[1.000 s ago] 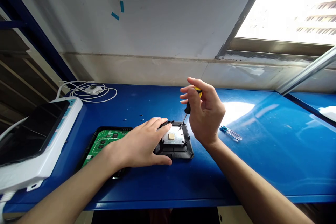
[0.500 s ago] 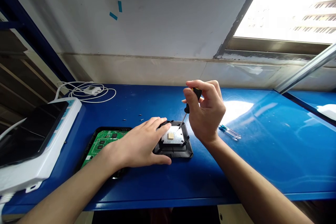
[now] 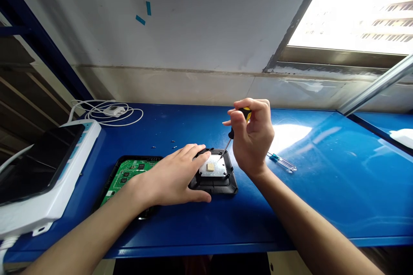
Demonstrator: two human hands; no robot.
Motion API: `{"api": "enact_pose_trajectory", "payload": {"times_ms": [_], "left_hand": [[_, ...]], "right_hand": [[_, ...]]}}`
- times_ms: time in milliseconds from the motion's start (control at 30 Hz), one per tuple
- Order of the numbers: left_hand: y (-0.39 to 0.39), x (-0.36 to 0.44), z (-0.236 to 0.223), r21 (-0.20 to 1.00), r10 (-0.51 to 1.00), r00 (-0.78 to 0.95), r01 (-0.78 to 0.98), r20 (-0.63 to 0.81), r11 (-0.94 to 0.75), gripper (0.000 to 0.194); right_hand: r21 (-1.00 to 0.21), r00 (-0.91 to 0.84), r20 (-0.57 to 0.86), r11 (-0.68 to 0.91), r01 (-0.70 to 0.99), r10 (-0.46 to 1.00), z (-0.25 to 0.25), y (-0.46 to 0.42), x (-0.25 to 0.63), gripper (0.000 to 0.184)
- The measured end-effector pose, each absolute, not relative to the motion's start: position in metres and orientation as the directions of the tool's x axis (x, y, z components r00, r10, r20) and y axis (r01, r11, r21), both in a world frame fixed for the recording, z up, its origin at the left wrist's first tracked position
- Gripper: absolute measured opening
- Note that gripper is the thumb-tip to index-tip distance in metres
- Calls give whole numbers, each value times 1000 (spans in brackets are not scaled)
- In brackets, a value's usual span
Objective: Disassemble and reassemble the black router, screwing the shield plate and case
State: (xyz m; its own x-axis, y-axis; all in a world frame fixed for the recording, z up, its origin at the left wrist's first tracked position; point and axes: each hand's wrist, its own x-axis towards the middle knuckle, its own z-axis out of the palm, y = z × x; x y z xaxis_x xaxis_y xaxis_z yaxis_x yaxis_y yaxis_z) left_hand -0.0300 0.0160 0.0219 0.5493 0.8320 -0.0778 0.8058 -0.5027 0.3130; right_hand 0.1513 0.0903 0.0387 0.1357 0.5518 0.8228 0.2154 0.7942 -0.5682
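A black plastic cover (image 3: pixel 222 187) lies on the blue table, with a silvery metal plate (image 3: pixel 217 172) in its middle. A small beige pad (image 3: pixel 210 167) sits on that plate. My left hand (image 3: pixel 172 176) holds the cover down from its left side, thumb along the near edge and fingers over the far part. In my right hand (image 3: pixel 253 137) is a screwdriver (image 3: pixel 230 134) with a black and yellow handle, tilted. Its tip comes down at the plate's far right part; whether it sits in a screw is too small to tell. Left of the cover, a green circuit board (image 3: pixel 124 174) lies in a black casing, partly behind my left arm.
Several small screws (image 3: pixel 173 141) lie beyond my left hand. A clear-handled screwdriver (image 3: pixel 282 162) rests to the right. On the left stand a white device with a dark screen (image 3: pixel 41 159) and a white charger (image 3: pixel 114 111) with coiled cable. A wall borders the table's far side.
My right hand has turned slightly around the screwdriver handle, and more of its yellow shows. My left hand and the cover stay in place.
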Motion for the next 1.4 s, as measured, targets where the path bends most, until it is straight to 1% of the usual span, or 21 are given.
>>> {"api": "enact_pose_trajectory", "payload": {"times_ms": [67,167,400,467,533,633,700,767,833,1000,1100,1167,1300,1367,1400], "left_hand": [[16,-30,23,310,831,550,806,-80,-504,93],[15,-29,24,305,833,545,812,-90,-498,93],[16,-29,24,322,836,541,811,-95,-488,93],[16,-29,23,325,837,540,811,-93,-487,94],[15,-29,23,321,838,538,813,-96,-486,94],[15,-29,23,315,836,540,813,-96,-489,95],[16,-28,24,314,834,543,812,-96,-492,94],[15,-28,25,315,835,542,812,-94,-491,94],[15,-28,25,317,836,541,812,-93,-490,94],[15,-29,23,323,835,545,807,-84,-494,93],[16,-30,21,336,833,550,797,-59,-502,93],[16,-30,20,345,834,551,790,-38,-506,91],[16,-31,19,344,834,550,792,-43,-505,91],[16,-30,19,340,834,551,793,-44,-506,92],[16,-30,20,338,834,551,793,-43,-506,92]], "right_hand": [[-556,159,831,796,240,533,42,90,152,19],[-582,160,813,784,214,560,44,89,152,10],[-638,113,769,766,71,630,39,89,152,25],[-637,106,770,769,54,630,38,89,151,26],[-609,114,793,786,106,598,39,88,152,20],[-551,141,835,798,245,533,42,88,152,16],[-534,146,845,792,297,515,43,87,153,11],[-534,140,844,788,307,518,43,87,153,7],[-545,125,837,787,289,533,43,86,152,13],[-595,103,804,788,157,586,38,87,150,22],[-600,97,800,794,97,593,37,89,151,25],[-580,108,814,804,131,570,38,89,151,20],[-531,141,847,796,292,513,42,88,152,8],[-540,132,839,782,310,527,43,86,152,7],[-554,126,830,778,297,543,43,86,152,10]]}}
